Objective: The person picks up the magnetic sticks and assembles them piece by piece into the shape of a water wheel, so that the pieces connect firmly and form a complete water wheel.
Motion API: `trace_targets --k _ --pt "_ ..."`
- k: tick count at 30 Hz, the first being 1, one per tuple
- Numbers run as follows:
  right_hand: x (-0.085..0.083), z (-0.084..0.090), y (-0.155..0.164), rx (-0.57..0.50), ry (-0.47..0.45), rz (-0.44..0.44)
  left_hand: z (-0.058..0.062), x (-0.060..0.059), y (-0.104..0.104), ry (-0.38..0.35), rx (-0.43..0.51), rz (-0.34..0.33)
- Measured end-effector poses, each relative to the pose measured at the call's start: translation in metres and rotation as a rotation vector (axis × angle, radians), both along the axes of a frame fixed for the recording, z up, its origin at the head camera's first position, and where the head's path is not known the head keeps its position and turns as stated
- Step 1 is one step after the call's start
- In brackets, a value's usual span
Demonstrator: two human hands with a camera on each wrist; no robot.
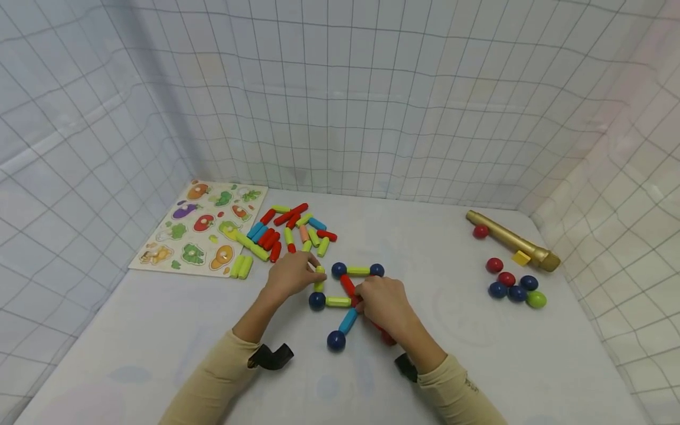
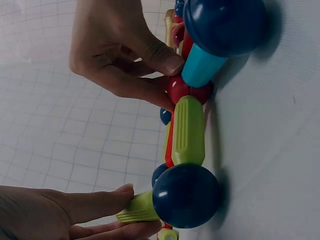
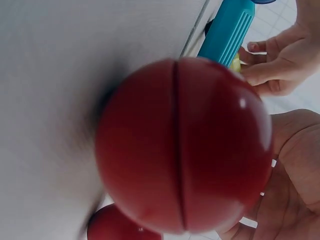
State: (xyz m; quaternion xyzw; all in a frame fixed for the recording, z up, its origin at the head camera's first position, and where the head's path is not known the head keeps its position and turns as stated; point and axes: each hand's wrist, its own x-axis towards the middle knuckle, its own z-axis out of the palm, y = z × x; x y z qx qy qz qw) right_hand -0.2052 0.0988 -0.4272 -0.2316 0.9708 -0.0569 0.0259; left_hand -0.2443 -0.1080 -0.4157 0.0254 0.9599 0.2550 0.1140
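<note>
A flat frame of magnetic rods and balls lies mid-table: dark blue balls [image 1: 339, 270] at its corners, yellow-green rods [image 1: 358, 271], a red diagonal rod [image 1: 347, 285] and a cyan rod [image 1: 347, 320] running down to another blue ball [image 1: 336, 340]. My left hand [image 1: 313, 273] pinches the yellow-green rod [image 2: 137, 210] on the frame's left side, next to a blue ball [image 2: 186, 196]. My right hand [image 1: 361, 298] pinches the red ball [image 2: 187, 90] where the cyan rod [image 2: 200, 65] joins. A red ball [image 3: 182, 145] fills the right wrist view.
A pile of loose coloured rods [image 1: 289, 233] lies behind the frame, with a vegetable puzzle board [image 1: 202, 227] at its left. At the right lie a gold tube [image 1: 512, 241], a yellow block [image 1: 521, 258] and several loose balls [image 1: 512, 286]. Gridded walls enclose the table.
</note>
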Motion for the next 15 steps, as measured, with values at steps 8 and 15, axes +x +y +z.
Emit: trace_targets --k 8,15 --pt "-0.001 0.000 0.000 -0.004 -0.012 -0.008 -0.008 -0.004 0.008 -0.042 -0.029 0.023" --pt "-0.001 0.000 -0.001 0.006 -0.023 -0.005 -0.016 -0.006 0.017 -0.085 -0.081 -0.002"
